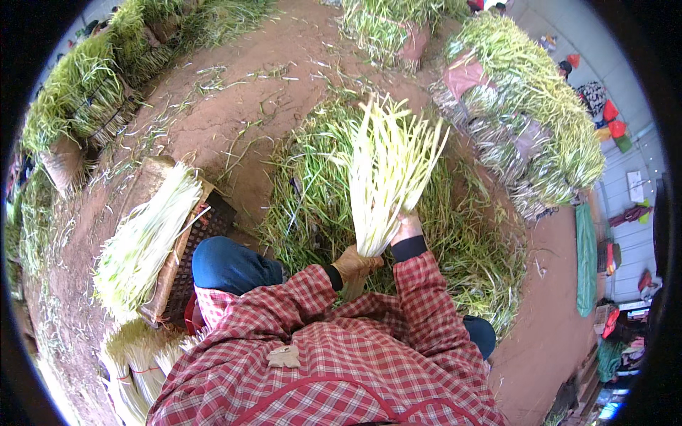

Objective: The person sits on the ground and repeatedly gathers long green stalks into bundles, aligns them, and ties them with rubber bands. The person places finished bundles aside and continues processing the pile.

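Observation:
A bundle of pale yellow-green leafy stalks, perhaps garlic chives or garlic shoots, fans out upward in front of me. My left hand is closed around its narrow lower end. Higher up, on the bundle's right side, my right hand grips the stalks, its fingers partly hidden behind them. Beneath both hands lies a wide heap of loose green leaves and stalks. To the left, a pile of similar pale stalks rests on a board over a dark plastic crate.
Bundles tied with red bands stand at the lower left. Large stacks of green stalks rise at the right, with more stacks at the upper left. Scraps litter the earthen floor. A rolled green sheet lies by the right wall.

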The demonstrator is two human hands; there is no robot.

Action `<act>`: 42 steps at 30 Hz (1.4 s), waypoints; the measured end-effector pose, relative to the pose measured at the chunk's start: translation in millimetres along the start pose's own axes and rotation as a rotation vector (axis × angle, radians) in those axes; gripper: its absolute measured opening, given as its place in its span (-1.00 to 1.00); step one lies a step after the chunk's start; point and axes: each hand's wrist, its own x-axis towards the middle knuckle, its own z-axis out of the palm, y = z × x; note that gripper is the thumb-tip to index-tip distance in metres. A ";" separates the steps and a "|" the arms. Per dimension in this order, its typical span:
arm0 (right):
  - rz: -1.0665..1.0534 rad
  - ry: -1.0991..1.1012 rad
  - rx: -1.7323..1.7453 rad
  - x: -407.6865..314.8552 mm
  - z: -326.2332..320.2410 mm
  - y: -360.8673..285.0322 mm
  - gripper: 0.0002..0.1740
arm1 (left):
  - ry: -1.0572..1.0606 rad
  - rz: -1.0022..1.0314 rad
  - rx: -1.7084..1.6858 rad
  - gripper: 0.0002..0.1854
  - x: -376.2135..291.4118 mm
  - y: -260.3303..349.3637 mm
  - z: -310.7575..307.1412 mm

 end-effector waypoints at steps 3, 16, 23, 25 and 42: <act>-0.013 0.027 0.004 -13.6 13.5 -7.4 -0.44 | -0.055 0.099 -0.064 -0.70 -5.4 -3.8 5.5; -0.060 0.026 -0.036 -14.4 -0.7 -12.3 -0.42 | -0.098 0.142 -0.079 -0.71 6.4 -26.5 2.1; 0.277 0.624 -0.113 4.4 -100.8 34.2 -0.59 | -0.064 -0.034 -0.263 -0.66 38.9 -96.1 -29.9; 0.290 0.627 -0.239 1.5 -134.0 45.9 -0.60 | -0.044 -0.143 -0.281 -0.66 42.8 -110.8 -41.5; 0.324 0.435 -1.712 65.4 -137.8 -98.6 -0.73 | -0.035 -0.310 -0.091 -0.63 52.3 -121.7 -55.0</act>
